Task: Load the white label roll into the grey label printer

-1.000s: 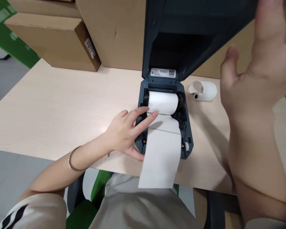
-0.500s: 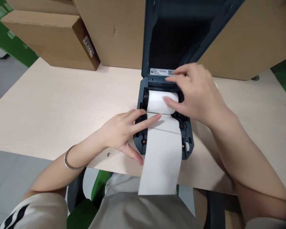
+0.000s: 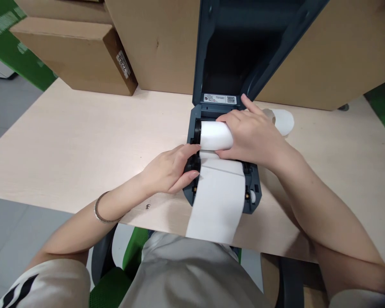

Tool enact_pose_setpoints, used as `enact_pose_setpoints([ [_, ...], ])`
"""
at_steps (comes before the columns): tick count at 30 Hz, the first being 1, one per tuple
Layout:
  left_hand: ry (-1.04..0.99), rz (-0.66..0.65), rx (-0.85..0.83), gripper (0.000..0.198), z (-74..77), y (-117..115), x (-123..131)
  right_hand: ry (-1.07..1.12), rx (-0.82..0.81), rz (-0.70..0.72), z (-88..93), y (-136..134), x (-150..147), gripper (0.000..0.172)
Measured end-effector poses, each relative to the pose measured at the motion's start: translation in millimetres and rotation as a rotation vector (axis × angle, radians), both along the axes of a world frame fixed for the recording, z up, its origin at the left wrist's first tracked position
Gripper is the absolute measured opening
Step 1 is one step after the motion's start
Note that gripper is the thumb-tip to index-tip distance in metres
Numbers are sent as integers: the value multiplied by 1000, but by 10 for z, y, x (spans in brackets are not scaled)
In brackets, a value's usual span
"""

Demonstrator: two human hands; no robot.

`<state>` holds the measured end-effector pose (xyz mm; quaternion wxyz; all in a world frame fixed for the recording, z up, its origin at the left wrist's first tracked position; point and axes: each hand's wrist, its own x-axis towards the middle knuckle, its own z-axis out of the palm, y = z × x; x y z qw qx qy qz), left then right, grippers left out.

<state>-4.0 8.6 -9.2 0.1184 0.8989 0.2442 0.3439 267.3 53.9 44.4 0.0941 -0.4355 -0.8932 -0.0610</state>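
A dark blue-grey label printer (image 3: 252,201) stands on the table with its lid (image 3: 197,55) raised. Inside lies a white label roll (image 3: 215,135), and its paper strip (image 3: 218,201) runs out over the front towards me. My right hand (image 3: 253,137) is closed over the right end of the roll, thumb in front and fingers behind. At the printer's left side, my left hand (image 3: 171,169) rests with thumb and index finger apart. Its index fingertip reaches the roll's left end beside a black holder (image 3: 197,131); its thumb touches the strip's left edge.
Behind my right hand lies another white roll (image 3: 284,122) with a brownish end. A flat cardboard box (image 3: 73,60) stands at the back left, and larger cardboard (image 3: 314,64) backs the table (image 3: 93,141). The table's front edge is close to my body.
My right hand has come down and closed on the roll. My left index finger has drawn back from the strip to the roll's left end, and the thumb has risen. The strip's free end has shifted.
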Motion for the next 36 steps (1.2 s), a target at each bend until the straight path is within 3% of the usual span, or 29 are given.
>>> enact_pose_setpoints([
  [6, -40, 8, -44, 48, -18, 11, 16, 108, 140, 61, 152, -123, 44, 52],
  [10, -57, 2, -16, 25, -33, 17, 39, 267, 169, 46, 387, -201, 182, 62],
  [13, -85, -19, 25, 21, -50, 29, 46, 323, 183, -78, 493, -174, 481, 75],
  [17, -92, -25, 50, 28, -63, 38, 56, 288, 237, -317, 481, 40, 1088, 101],
  [19, -92, -23, 67, 30, -63, 37, 61, 189, 179, -444, 445, 176, 1321, 105],
  [22, -88, -18, 78, 33, -59, 30, 60, 15, -57, -569, 387, 313, 1408, 94],
  [26, -108, -22, 60, 36, -61, 25, 59, -49, -352, -568, 311, 339, 1192, 77],
  [33, -103, -37, 60, 37, -55, 31, 60, -33, -519, -469, 103, 311, 1009, 83],
  [36, -103, -32, 62, 37, -47, 30, 51, -28, -557, -424, 14, 310, 941, 78],
])
